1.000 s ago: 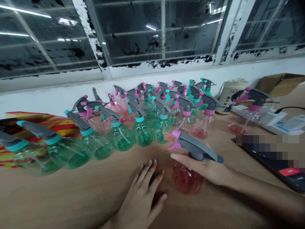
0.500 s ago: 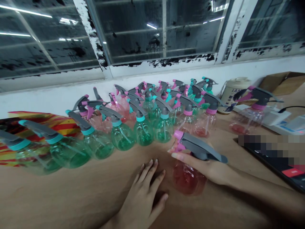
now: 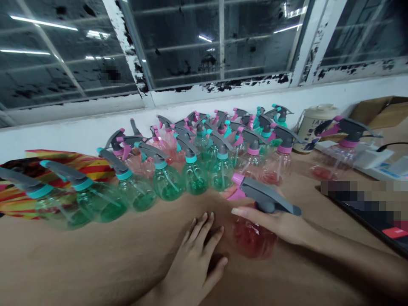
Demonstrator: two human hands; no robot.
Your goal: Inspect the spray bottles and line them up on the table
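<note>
1. The right grip [image 3: 276,223] is grasping a red spray bottle [image 3: 255,240] around its neck, the thumb lying across the near side just under the grey sprayer head; fingertips are showing on the far side, by the pink trigger [image 3: 236,194].
2. That bottle is standing on the worktop [image 3: 95,267] directly beneath the right grip, its pink nozzle pointing away to the left.
3. The left grip [image 3: 196,259] is holding nothing; it is resting palm down, fingers loosely spread, just left of the red spray bottle.
4. Beyond the left grip, green spray bottles [image 3: 167,183] with turquoise collars are forming a row that is running out to its left.
5. Beyond the right grip, two pink-collared spray bottles [image 3: 276,170] are continuing that row, and a crowd of mixed pink and turquoise sprayers is standing behind.
6. Far to the left of both grips, a red-and-yellow patterned sheet [image 3: 92,165] is lying behind the bottles.
7. Right of the right grip, a dark-screened device [image 3: 376,221] is lying on the worktop, partly pixelated; beyond it are standing a lone pink-collared spray bottle [image 3: 333,163] and a lidded cream tumbler [image 3: 312,121].
</note>
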